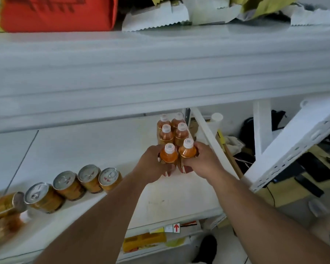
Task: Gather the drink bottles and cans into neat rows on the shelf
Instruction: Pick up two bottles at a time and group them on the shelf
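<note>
On the white middle shelf (pixel 179 197), six bottles (pixel 171 130) of orange drink with white caps stand in two columns of three near the right edge, close to a slanted white brace (pixel 208 134). The left hand (pixel 152 164) grips the front-left bottle (pixel 169 155), fingers curled around its body. The right hand (pixel 204 161) grips the front-right bottle (pixel 187 151) in the same way. Both held bottles stand upright, touching each other and just in front of the four behind. Both forearms reach in from the lower edge of the view.

Toward the shelf's left front, four cans (pixel 72 183) with silver tops stand in a curved line, each just beside the next. Further left, blurred gold packaging (pixel 4 208) lies at the edge of the view.

Above, the thick white edge of the upper shelf (pixel 160 73) spans the view; it carries an orange-red bag (pixel 59 12) and white and yellow-green wrappers (pixel 198 12). Below the middle shelf, a lower level holds a yellow box (pixel 143 241) and a label with a red arrow (pixel 176 228). To the right, a perforated white upright (pixel 293 147) frames a cluttered floor area with dark items and cables.
</note>
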{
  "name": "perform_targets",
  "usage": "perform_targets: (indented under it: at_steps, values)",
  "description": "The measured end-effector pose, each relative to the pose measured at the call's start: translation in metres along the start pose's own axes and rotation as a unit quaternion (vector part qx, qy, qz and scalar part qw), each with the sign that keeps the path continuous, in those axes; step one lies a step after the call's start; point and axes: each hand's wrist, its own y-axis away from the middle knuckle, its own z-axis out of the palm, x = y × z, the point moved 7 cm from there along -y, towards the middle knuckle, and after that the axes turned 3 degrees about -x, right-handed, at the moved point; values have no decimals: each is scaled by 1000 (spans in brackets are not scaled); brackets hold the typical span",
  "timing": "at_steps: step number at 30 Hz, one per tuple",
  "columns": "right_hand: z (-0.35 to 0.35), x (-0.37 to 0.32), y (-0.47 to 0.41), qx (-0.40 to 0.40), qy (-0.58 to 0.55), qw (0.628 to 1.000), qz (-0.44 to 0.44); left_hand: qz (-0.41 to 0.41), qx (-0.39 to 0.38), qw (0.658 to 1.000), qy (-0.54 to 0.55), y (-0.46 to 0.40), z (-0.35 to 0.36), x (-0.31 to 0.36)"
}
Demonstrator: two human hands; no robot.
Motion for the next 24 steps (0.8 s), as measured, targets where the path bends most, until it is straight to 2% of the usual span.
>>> perform_targets:
  at_steps: [13, 16, 19, 24]
  values:
    - [3, 10, -15, -2, -2, 1000, -5, -31, 33, 999, -1, -20, 9, -20]
    - [6, 21, -13, -3, 18, 1000, 24, -56, 66, 996, 10, -13, 11, -29]
    - [9, 32, -15, -2, 46, 998, 48, -111, 91, 989, -36, -5, 12, -43]
    - [12, 38, -24, 8, 56, 996, 70, -117, 88, 989, -35, -10, 13, -44]
